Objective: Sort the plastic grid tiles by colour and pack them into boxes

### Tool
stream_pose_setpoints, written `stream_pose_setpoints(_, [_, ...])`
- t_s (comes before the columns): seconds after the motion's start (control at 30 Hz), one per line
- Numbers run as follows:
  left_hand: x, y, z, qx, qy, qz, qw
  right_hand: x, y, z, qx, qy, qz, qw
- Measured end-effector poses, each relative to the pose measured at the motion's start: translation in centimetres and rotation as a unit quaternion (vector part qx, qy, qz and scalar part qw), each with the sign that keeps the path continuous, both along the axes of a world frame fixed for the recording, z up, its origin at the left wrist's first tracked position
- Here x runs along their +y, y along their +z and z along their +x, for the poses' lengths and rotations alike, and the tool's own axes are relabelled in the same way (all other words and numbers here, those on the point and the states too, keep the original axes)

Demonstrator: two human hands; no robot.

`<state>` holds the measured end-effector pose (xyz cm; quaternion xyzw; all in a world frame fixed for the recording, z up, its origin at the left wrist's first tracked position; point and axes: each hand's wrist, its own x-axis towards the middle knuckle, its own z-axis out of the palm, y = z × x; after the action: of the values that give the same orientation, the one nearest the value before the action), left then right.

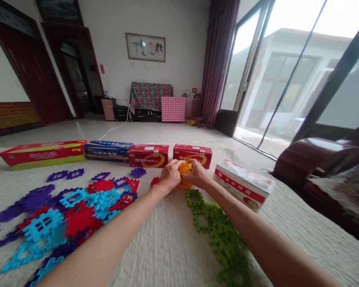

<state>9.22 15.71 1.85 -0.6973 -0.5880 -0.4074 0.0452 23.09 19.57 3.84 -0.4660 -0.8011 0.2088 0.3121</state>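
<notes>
A: Gripping what, with left hand and right hand together like that?

B: Orange pieces, pinched between both, just left of the white box. Could pop loose if squeezed unevenly, maybe onto the green pieces on the near-left side of the white box.

A: And underneath?

B: Wrinkly cream cover, with red, blue and purple pieces well left of the white box. Tiled floor and purple curtain beyond it.
</notes>
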Motion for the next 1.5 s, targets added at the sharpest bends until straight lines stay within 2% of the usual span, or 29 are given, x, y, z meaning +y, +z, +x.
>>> stream_pose_setpoints(0.33, [-1.2, -0.8, 0.7, -0.041, -0.042, 0.046, 0.997, -1.0, -1.1, 2.1, 0.0, 0.019, 0.019, 1.0])
stream_pose_setpoints(0.53, [-1.9, -0.9, 1.1, -0.048, -0.044, 0.069, 0.995, -0.9, -0.4, 3.1, 0.012, 0.028, -0.04, 0.999])
stream_pose_setpoints(0.67, [-2.0, -1.2, 1.0, -0.024, -0.071, 0.092, 0.993, -0.3, -0.3, 3.3, 0.057, 0.078, -0.03, 0.995])
stream_pose_setpoints(0.77, [-2.0, -1.4, 1.0, -0.011, -0.069, 0.098, 0.993, 0.1, -0.9, 3.2, 0.048, 0.115, -0.022, 0.992])
stream_pose_setpoints(0.93, [-2.0, -1.6, 0.9, -0.023, -0.039, 0.107, 0.993, 0.5, -1.8, 2.9, 0.022, 0.102, 0.013, 0.994])
stream_pose_setpoints(1.03, [-2.1, -1.7, 0.8, -0.045, 0.026, 0.076, 0.996, 0.6, -1.9, 2.8, 0.008, 0.088, 0.017, 0.996])
stream_pose_setpoints(1.13, [-2.5, -1.8, 0.8, -0.024, 0.078, 0.003, 0.997, 0.5, -1.8, 2.7, 0.006, 0.087, 0.017, 0.996])
stream_pose_setpoints(1.3, [-3.0, -1.7, 1.2, 0.003, 0.079, -0.093, 0.993, 0.5, -1.6, 2.9, 0.007, 0.118, 0.011, 0.993])
stream_pose_setpoints(1.5, [-2.7, -1.6, 1.1, -0.023, 0.057, -0.091, 0.994, -0.1, -1.3, 2.9, 0.013, 0.142, 0.02, 0.99])
